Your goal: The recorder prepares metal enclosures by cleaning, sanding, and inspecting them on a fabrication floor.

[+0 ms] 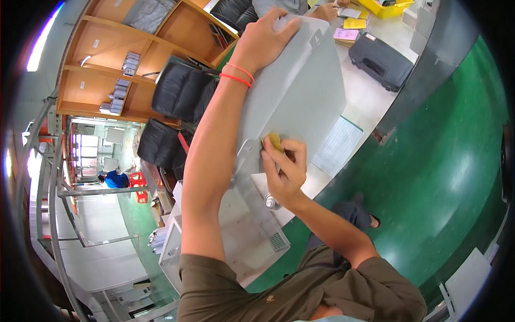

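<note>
A large bent grey metal panel stands tilted over the white table, with a fold along its length and slotted tabs at its ends. My left hand grips its far upper end, with the thumb over the face and the fingers at the edge. Lower down, my right hand pinches a small folded yellow piece of sandpaper against the panel, close to the near tab and the fold. The fingers partly cover that piece.
A black hard case, a ruled paper sheet and a yellow tray lie on the table. Nearer me stands a white metal box with a vent grille. A co-worker's hand shows at the far side. Black chairs stand left.
</note>
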Demonstrator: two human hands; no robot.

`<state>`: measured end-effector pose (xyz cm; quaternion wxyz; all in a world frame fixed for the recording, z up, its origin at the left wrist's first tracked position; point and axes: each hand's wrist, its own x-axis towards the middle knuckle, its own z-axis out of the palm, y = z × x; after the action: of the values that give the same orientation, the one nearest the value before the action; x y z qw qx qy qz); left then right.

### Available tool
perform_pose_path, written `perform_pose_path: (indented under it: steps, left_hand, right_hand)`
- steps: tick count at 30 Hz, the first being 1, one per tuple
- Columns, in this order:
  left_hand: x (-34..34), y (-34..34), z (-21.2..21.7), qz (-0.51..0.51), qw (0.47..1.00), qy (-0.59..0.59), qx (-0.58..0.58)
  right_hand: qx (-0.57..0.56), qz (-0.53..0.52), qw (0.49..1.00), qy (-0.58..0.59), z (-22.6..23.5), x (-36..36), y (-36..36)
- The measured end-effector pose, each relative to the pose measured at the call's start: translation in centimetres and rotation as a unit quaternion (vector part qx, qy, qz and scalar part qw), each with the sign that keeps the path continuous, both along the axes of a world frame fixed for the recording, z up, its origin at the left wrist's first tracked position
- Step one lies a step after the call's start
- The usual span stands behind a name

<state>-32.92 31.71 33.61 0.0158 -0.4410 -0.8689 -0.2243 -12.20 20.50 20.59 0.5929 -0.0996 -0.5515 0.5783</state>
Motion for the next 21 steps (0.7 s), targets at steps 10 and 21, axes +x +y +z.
perform_pose_path:
  steps: [10, 21]
  left_hand:
    - [-0.2, 0.2, -0.2, -0.01, 1.0, 0.017, 0.008]
    - [0.0, 0.1, -0.1, -0.007, 1.0, -0.001, 0.002]
  right_hand:
    - [-0.008, 0.019, 1.0, 0.001, -0.1, 0.3, 0.0]
    - [0.004, 0.027, 1.0, 0.004, 1.0, -0.1, 1.4]
